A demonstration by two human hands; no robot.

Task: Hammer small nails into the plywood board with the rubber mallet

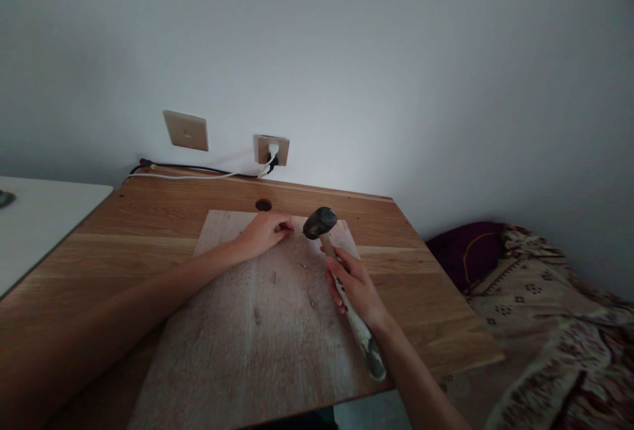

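My right hand [357,288] is wrapped round the handle of a hammer [356,324] with a blunt, dark head and a worn, pale-stained wooden shaft. The head is raised over the far right part of a thin wooden board [232,364]. To its left, my left hand [265,235] is at the board's far end, with thumb and fingers pinched together. What they pinch is too small to make out. Between and below the hands, several nails are on the board, among them one nail [275,277], a second nail [257,316] and a third nail [312,300].
The board rests on a wooden desk [421,285] against a white wall. Behind it are a round cable hole [263,205], cables [198,176] and a wall socket [282,150] with plugs. A white surface [44,225] stands left; patterned bedding [535,311] lies right.
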